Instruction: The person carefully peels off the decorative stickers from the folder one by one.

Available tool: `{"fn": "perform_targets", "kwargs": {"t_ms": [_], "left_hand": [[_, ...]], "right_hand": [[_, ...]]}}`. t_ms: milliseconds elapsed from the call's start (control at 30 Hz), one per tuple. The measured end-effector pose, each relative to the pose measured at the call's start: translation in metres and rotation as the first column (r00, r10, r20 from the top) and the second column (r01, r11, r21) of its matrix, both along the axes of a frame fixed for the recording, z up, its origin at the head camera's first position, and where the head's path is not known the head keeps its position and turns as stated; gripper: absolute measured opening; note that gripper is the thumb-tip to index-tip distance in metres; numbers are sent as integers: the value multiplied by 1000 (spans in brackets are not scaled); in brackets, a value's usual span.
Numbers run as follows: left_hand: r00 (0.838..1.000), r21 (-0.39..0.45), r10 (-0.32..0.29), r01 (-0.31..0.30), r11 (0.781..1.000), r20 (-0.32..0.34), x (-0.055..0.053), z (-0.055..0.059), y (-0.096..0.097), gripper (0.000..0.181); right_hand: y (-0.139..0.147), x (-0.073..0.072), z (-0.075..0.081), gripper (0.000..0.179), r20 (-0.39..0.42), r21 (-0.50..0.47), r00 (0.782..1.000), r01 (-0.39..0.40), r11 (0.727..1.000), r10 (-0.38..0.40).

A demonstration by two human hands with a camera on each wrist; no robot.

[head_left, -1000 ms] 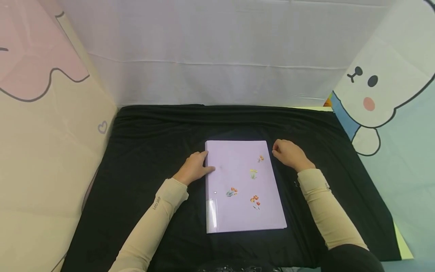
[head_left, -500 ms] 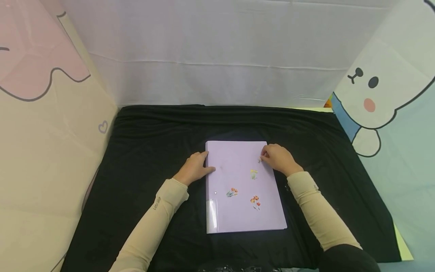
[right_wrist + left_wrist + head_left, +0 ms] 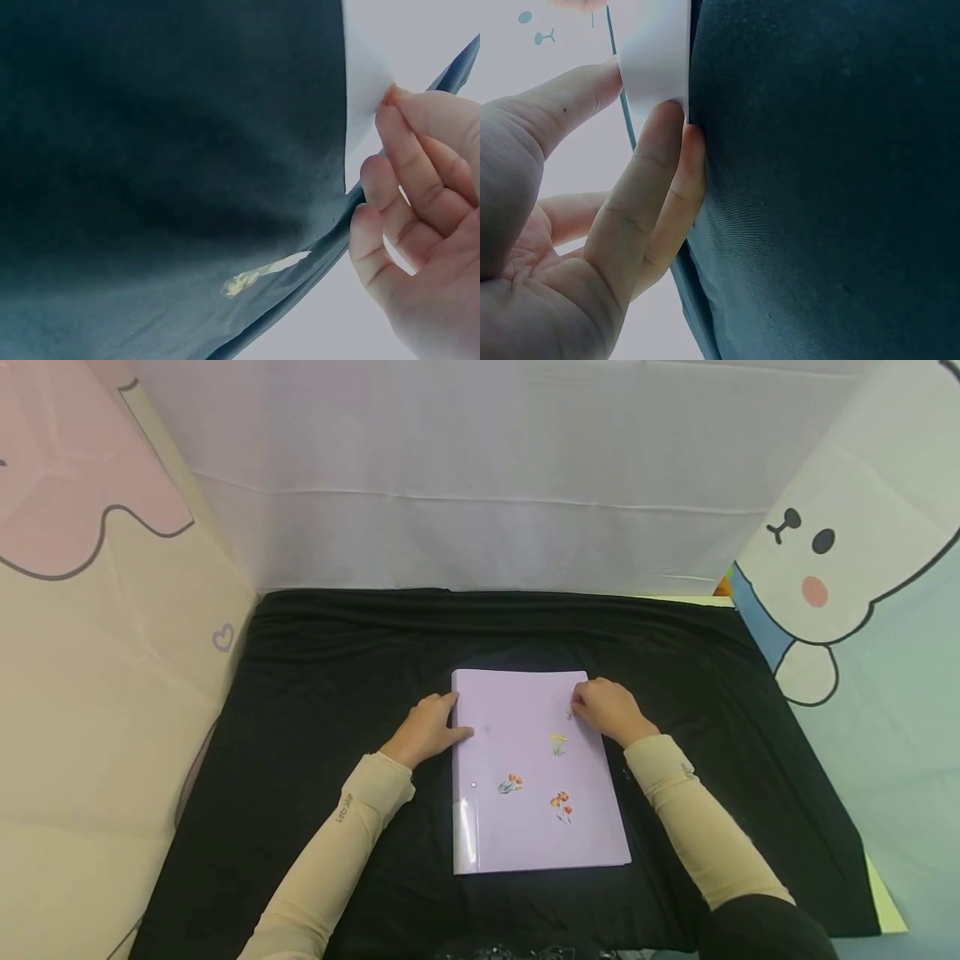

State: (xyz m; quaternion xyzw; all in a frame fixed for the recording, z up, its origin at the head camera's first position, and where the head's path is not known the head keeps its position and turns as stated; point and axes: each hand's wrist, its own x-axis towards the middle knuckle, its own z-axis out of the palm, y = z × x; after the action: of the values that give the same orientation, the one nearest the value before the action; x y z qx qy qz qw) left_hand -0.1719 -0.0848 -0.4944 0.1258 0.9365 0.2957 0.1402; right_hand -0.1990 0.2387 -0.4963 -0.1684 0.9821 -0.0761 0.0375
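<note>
A lilac ring binder (image 3: 525, 835) lies on black cloth, its spine to the left. On its cover are several flower stickers, among them a yellow one (image 3: 558, 744) and an orange one (image 3: 562, 807). My left hand (image 3: 423, 731) rests on the spine side, thumb on the cover and fingers along the spine (image 3: 656, 52). At the upper right my right hand (image 3: 611, 710) pinches at a flower sticker (image 3: 569, 715), mostly hidden by the fingers. In the right wrist view, thumb and index finger meet over an orange bit (image 3: 389, 94) at the binder's surface.
Black cloth (image 3: 352, 660) covers the table. A small pale streak (image 3: 262, 275) lies on it beside the binder in the right wrist view. A white sheet (image 3: 480, 543) hangs behind, with printed cartoon curtains (image 3: 862, 610) at both sides.
My right hand has moved left from beside the binder onto the upper right sticker, where its fingertips now cover the orange blooms. The left hand stays put.
</note>
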Motion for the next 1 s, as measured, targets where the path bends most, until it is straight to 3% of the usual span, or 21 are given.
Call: {"fn": "perform_targets", "kwargs": {"t_ms": [367, 633, 767, 1000], "left_hand": [[1000, -2, 8, -8, 1000, 6, 1, 2, -1, 75], [1000, -7, -13, 13, 1000, 5, 0, 2, 1, 75], [1000, -7, -7, 8, 1000, 9, 0, 2, 2, 75], [1000, -16, -1, 2, 1000, 17, 0, 1, 1, 76]], "right_hand": [[3, -4, 2, 12, 124, -88, 992, 27, 996, -16], [5, -3, 1, 13, 94, -60, 995, -31, 998, 37], [8, 0, 3, 17, 92, -72, 996, -9, 997, 16], [27, -1, 22, 19, 105, -90, 993, 68, 994, -58]]}}
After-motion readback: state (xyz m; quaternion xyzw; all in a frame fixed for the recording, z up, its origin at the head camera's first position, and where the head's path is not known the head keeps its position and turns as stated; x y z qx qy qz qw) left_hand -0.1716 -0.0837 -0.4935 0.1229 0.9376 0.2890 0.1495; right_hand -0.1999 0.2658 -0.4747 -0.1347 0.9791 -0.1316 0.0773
